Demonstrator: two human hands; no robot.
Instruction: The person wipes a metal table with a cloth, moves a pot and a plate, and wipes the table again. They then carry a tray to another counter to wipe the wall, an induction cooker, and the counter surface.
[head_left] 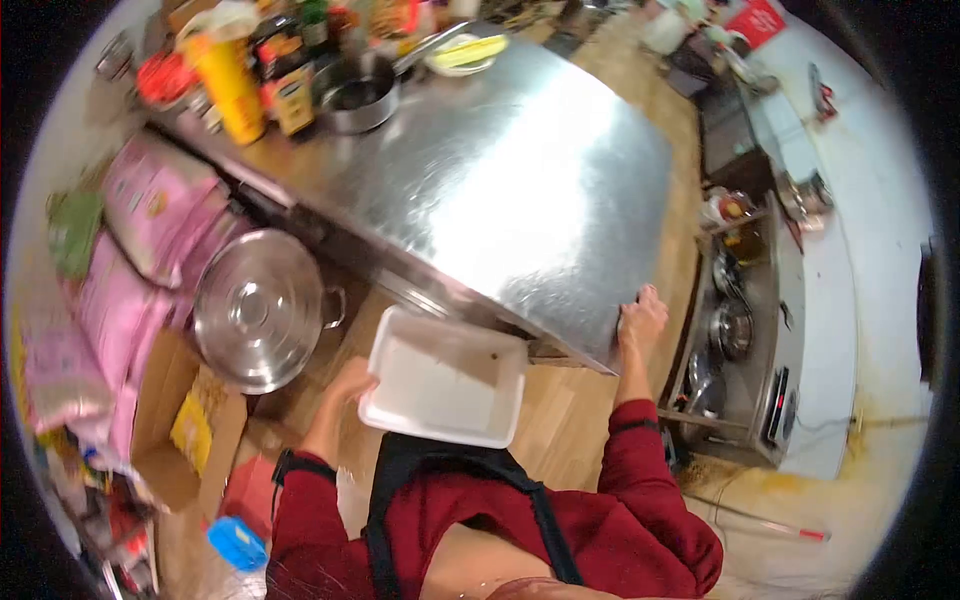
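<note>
A shallow white plastic tub (pixel 440 385) is tilted in front of my body, its inside facing up with a small dark speck on it. My left hand (pixel 352 380) grips the tub by its left rim, and part of the fingers is hidden behind the wall. Over at the right corner of the steel worktop (pixel 560 240), my right hand (pixel 643 318) rests on the surface with curled fingers. Whatever lies under those fingers, if anything, is hidden.
A saucepan (pixel 358 95), bottles and a plate of yellow food (pixel 467 54) stand at the worktop's far end. On the left are a large lidded pot (pixel 258 310), pink sacks (pixel 165 210) and a cardboard box (pixel 180 420). A rack of metal pots (pixel 732 330) stands right.
</note>
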